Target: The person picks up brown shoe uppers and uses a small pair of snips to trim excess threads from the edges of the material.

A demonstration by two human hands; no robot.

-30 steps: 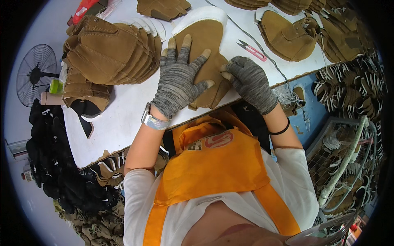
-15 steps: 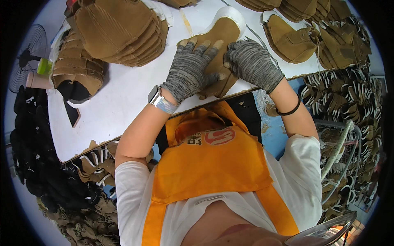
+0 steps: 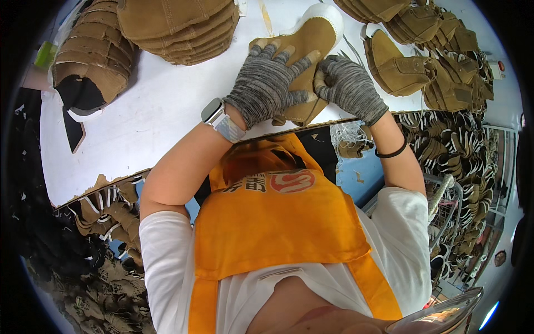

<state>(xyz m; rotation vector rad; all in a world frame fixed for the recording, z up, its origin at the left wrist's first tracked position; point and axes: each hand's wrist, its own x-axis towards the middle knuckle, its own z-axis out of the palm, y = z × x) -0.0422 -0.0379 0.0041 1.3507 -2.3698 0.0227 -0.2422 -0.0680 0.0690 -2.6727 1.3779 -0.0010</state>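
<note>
Head view. Item: tan suede boot (image 3: 311, 42) with white sole, lying on its side on the white desk (image 3: 144, 122), at 12 o'clock just past the desk's near edge.

Left hand (image 3: 267, 83), grey knit glove, fingers spread flat, pressing on the boot's shaft; closed on nothing.

Right hand (image 3: 350, 86), same glove, fingers curled at the boot's right edge, seemingly pinching it; grip partly hidden.

Step, judged: holding down and smoothing or checking the upper. A next move would call for a firm hold on the edge while the flat palm steadies.

Surroundings: stacked tan boot uppers (image 3: 172, 22) at 11 o'clock; more boots (image 3: 423, 72) at 2 o'clock.
</note>
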